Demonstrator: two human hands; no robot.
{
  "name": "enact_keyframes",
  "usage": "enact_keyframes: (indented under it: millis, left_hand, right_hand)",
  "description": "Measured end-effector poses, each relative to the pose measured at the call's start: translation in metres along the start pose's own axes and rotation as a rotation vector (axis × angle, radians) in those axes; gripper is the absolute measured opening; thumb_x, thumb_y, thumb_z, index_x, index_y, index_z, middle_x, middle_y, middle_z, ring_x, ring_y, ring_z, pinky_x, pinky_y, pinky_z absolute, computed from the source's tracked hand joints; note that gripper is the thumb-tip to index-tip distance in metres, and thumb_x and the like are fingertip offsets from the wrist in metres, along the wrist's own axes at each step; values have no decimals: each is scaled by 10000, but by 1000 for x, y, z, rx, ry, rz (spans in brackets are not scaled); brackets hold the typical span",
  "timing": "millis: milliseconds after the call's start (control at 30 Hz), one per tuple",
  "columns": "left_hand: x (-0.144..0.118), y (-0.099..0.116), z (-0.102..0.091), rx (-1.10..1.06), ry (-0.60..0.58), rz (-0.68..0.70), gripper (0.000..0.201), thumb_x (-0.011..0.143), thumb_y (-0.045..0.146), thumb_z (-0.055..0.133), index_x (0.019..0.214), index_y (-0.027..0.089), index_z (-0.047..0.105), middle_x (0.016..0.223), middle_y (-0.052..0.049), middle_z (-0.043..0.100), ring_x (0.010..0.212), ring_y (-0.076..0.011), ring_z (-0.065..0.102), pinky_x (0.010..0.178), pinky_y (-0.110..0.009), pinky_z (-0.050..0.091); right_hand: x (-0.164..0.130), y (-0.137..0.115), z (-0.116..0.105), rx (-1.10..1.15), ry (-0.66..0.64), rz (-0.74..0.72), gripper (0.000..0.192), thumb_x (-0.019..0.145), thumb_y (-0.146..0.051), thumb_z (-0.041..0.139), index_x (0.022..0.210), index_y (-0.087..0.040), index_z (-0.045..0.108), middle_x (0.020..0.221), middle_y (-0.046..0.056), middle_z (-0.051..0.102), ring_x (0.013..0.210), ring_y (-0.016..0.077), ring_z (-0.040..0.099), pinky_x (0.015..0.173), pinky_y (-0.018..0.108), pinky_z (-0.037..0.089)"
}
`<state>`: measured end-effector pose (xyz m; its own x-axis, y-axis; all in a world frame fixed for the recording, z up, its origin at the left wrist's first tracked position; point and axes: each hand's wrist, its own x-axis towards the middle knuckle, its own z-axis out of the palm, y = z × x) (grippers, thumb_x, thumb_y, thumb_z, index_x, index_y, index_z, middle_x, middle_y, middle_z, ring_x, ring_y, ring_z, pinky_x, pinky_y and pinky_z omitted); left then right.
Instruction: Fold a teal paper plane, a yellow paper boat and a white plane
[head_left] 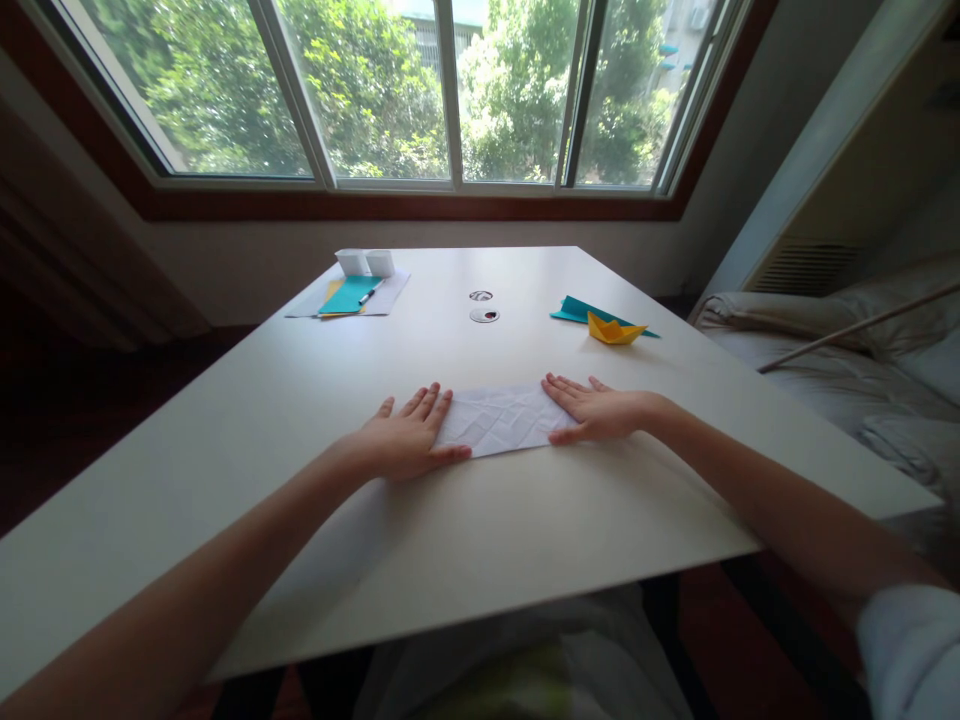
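Left end of the creased white paper sheet [501, 420] hidden under the flat left hand [409, 440]; right end under the right hand [600, 412]. Teal paper sheet [581, 310] partly covered by the yellow folded paper boat [613, 329]. Two small round objects [484, 315] mid-table: too small to identify. White boxes [365, 262] at the far edge: detail unreadable. Both upper arms cut off by the bottom edge.

Bright window [450, 90] backlight, warped edges
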<state>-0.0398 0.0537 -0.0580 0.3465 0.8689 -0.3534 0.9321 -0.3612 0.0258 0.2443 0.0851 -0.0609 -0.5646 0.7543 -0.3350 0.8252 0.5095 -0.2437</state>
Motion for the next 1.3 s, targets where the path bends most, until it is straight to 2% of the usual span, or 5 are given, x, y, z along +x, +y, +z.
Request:
enact_keyframes:
  millis: [167, 667, 900, 1100, 1300]
  left_hand:
    - [5, -18, -7, -47, -13, 75, 901, 766, 715, 283, 1435, 145, 86, 1481, -154, 73, 1358, -331, 44, 1037, -544, 100]
    - [19, -48, -13, -307, 396, 209, 702, 786, 571, 461, 1351, 176, 330, 1208, -109, 540, 1099, -268, 487, 903, -357, 383]
    - [20, -45, -18, -645, 438, 155, 592, 843, 594, 330, 1253, 188, 464, 1084, -86, 628, 1004, -238, 551, 847, -350, 419]
    - [14, -44, -31, -1143, 346, 277, 644, 872, 606, 196, 1182, 147, 524, 950, -119, 673, 944, -246, 605, 821, -394, 453]
    - [8, -30, -19, -458, 361, 393, 472, 823, 539, 451, 1139, 209, 569, 1218, -98, 562, 1111, -261, 506, 923, -390, 404]
  right_hand:
    - [3, 12, -3, 7, 114, -24, 938, 710, -724, 424, 1432, -187, 160, 1467, 120, 218, 1329, 331, 215, 1080, 517, 126]
    - [8, 19, -6, -23, 449, -22, 949, 602, -660, 615, 1375, -223, 280, 1287, 149, 353, 1197, 348, 344, 1002, 478, 281]
    - [7, 16, -15, 122, 675, -179, 326, 800, -346, 537, 1096, -211, 532, 1037, 88, 527, 918, 226, 530, 802, 380, 449]
    - [-2, 7, -27, 228, 912, -305, 105, 815, -291, 530, 827, -192, 564, 836, 51, 588, 811, 197, 563, 737, 346, 453]
    - [-3, 6, -29, 206, 902, -385, 88, 812, -252, 526, 777, -195, 584, 820, 45, 619, 812, 193, 578, 764, 355, 452]
